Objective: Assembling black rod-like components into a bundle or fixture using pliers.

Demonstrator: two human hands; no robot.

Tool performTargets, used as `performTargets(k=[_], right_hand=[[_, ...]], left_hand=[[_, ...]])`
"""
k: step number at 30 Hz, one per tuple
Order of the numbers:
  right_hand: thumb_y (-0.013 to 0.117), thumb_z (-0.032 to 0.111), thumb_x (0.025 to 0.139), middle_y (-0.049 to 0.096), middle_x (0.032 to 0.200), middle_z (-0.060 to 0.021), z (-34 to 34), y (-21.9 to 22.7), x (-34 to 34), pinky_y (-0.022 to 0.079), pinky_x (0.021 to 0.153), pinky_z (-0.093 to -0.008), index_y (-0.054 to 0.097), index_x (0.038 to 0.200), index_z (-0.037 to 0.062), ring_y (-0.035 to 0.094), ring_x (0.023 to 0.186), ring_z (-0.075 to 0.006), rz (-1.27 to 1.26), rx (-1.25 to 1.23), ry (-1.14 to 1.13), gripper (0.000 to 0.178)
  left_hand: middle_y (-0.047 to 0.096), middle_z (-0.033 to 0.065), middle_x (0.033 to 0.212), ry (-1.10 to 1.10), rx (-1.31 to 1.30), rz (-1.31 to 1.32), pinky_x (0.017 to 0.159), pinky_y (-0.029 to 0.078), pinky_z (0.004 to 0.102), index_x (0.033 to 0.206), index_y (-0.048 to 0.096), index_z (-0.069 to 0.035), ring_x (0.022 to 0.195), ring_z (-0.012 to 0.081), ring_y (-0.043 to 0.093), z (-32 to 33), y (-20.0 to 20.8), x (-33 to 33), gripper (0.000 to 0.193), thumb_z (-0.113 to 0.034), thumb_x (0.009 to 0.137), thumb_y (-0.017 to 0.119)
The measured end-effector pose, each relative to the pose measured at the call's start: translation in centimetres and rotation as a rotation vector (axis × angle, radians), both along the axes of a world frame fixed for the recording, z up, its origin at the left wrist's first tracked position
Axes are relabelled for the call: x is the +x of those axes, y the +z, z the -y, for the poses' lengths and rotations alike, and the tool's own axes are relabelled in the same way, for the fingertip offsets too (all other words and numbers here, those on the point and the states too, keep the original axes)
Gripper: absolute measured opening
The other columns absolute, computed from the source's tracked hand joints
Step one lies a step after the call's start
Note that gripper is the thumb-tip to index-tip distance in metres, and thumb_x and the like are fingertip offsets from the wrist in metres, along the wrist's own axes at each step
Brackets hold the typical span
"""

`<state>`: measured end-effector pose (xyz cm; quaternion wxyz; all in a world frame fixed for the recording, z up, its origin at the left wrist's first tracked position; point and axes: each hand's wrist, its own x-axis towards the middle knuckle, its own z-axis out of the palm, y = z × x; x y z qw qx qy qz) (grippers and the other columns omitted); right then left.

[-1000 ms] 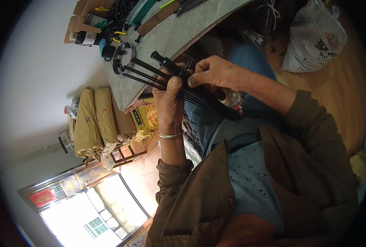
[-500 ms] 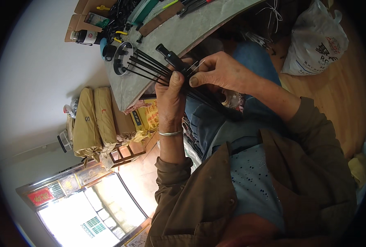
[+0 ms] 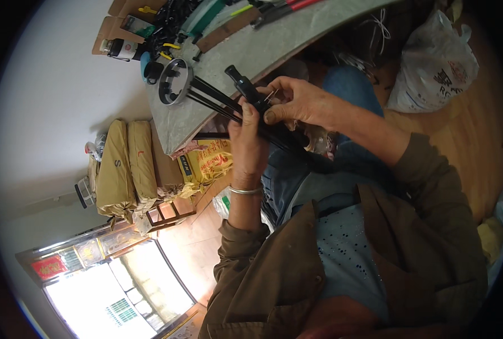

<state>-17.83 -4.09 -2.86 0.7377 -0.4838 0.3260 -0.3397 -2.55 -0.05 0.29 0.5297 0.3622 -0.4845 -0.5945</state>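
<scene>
My left hand [image 3: 248, 138] is wrapped round a bundle of thin black rods [image 3: 215, 99], its thumb pressed along the near side. Beside the rods a thicker black tube [image 3: 241, 81] with a narrower end sticks up past my fingers. The bundle slants down to the right over my lap, where its dark end is hard to make out. From the right, my right hand [image 3: 305, 103] meets the tube's base with thumb and forefinger closed. A thin, light wire-like piece [image 3: 271, 95] shows at those fingertips; its exact kind is too small to tell.
A round metal-rimmed dish [image 3: 190, 85] of small black parts sits at the grey table's [image 3: 229, 59] edge. Behind it lie black pieces, a cardboard strip [image 3: 228, 31] and red-handled tools. Brown wrapped packages [image 3: 116, 169] stand left; a white plastic bag [image 3: 426, 73] is at right.
My left hand and the rod bundle have shifted slightly right and down in the picture. My right hand remains close to the tube's base with its fingers together.
</scene>
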Motion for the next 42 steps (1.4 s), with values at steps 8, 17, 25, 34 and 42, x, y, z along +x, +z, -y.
performTargets(k=[8,17,25,34,42], right_hand=[[0.075,0.011,0.076,0.059,0.097,-0.0027,-1.0,1.1,4.4,0.043,0.053,-0.019,0.053,0.116,0.0058,0.056,0.072,-0.007,0.08,0.116,-0.218,0.047],[0.063,0.02,0.089,0.057,0.116,-0.0093,-1.6,3.4,5.7,0.043,0.093,-0.0295,0.051,0.124,-0.002,0.056,0.107,-0.0186,-0.156,-0.225,-0.162,0.043],[0.059,0.023,0.092,0.061,0.105,-0.0083,-0.2,2.5,6.9,0.044,0.088,-0.0284,0.058,0.111,-0.0021,0.058,0.098,-0.016,-0.329,-0.284,-0.216,0.031],[0.05,0.022,0.096,0.06,0.096,-0.0059,-1.7,1.8,7.9,0.042,0.083,-0.0283,0.058,0.105,-0.0024,0.056,0.091,-0.0135,-0.354,-0.268,-0.253,0.027],[0.05,0.022,0.097,0.056,0.083,-0.0008,-2.5,0.7,7.2,0.042,0.073,-0.0248,0.058,0.092,0.0001,0.053,0.078,-0.0073,-0.305,-0.54,-0.4,0.024]], left_hand=[[0.062,0.011,0.088,0.346,0.046,0.306,0.065,0.049,0.028,0.107,0.054,0.001,0.074,0.016,0.06,-0.3,-1.4,1.1,0.043,-0.038,0.1,0.037],[0.052,0.0019,0.082,0.53,-0.118,-0.022,0.066,0.043,0.0242,0.112,0.049,0.0,0.075,0.0077,0.047,0.0,-2.7,1.1,0.038,-0.034,0.099,0.045],[0.052,0.0011,0.077,0.585,-0.061,-0.017,0.062,0.042,0.0244,0.112,0.047,0.001,0.072,0.0067,0.047,0.0,-2.4,2.0,0.036,-0.033,0.1,0.043],[0.051,0.0009,0.067,0.601,-0.057,-0.024,0.052,0.04,0.0249,0.11,0.046,0.0,0.061,0.0053,0.047,0.0,-2.8,3.2,0.029,-0.027,0.099,0.045],[0.049,0.0006,0.066,0.616,-0.02,0.056,0.054,0.04,0.0234,0.115,0.045,0.001,0.062,0.0054,0.046,-1.0,-2.6,2.5,0.027,-0.022,0.099,0.045]])
